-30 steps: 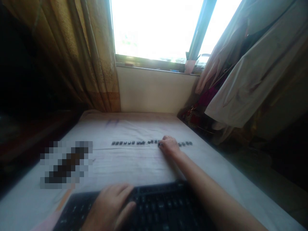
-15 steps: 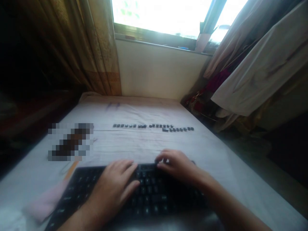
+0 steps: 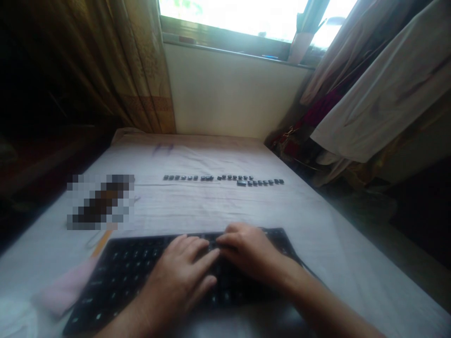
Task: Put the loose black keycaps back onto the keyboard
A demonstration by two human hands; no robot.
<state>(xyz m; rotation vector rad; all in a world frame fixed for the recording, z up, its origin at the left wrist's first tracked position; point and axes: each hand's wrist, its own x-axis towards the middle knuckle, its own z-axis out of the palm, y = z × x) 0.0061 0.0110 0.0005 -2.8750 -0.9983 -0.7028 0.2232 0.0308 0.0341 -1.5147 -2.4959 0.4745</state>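
A black keyboard (image 3: 120, 281) lies on the pale sheet in front of me, seen from its far edge. My left hand (image 3: 183, 267) rests over its middle, fingers stretched out and thumb apart, the fingertips close to those of the other hand. My right hand (image 3: 248, 246) bends over the keyboard's far part, thumb and fingers pinched together at the keys. Whatever lies between those fingertips is hidden. Beyond the keyboard, loose black keycaps stand in a row (image 3: 189, 178) at the left, with more keycaps (image 3: 265, 183) in two short rows at the right.
A blurred-out dark item (image 3: 100, 202) lies on the sheet at the left. Nearer are an orange strip (image 3: 102, 242) and a pink cloth (image 3: 68, 288). A curtain (image 3: 144, 70) hangs at the back left, clothes (image 3: 369, 103) at the right, with a window (image 3: 229, 19) behind.
My right hand has come left and down onto the keys, closer to my left hand, which has shifted right. The view has tilted slightly, and more of the keyboard's right end shows.
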